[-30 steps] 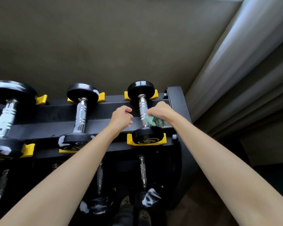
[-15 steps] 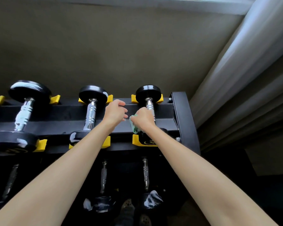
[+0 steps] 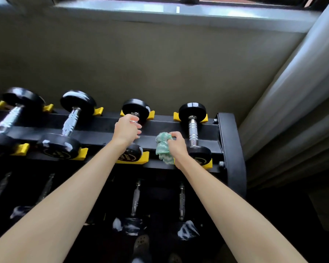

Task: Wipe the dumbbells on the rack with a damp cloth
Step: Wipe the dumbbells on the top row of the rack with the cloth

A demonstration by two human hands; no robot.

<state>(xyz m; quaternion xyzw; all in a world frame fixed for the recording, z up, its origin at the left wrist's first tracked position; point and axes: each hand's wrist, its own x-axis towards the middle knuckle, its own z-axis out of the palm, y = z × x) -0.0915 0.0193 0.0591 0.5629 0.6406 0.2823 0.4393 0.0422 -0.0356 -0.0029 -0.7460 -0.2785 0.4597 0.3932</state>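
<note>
dumbbell handle [image 3: 134, 119]: mostly hidden under left hand [image 3: 125, 130] | far-left dumbbell [image 3: 10, 118]: blurred, edge-cut

Black rack [image 3: 233, 152], top tier: at least four dumbbells [image 3: 193, 130] side by side, heads seated in yellow cradles [image 3: 179, 117]. Lower tier sits in shadow and holds more, only chrome handles [image 3: 181, 202] clearly visible.

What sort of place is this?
Probably a gym or home workout room: a black rack with yellow cradles holds rows of chrome-handled dumbbells, the left hand grips the second dumbbell from the right, and the right hand holds a green cloth. A curtain hangs at the right.
</note>
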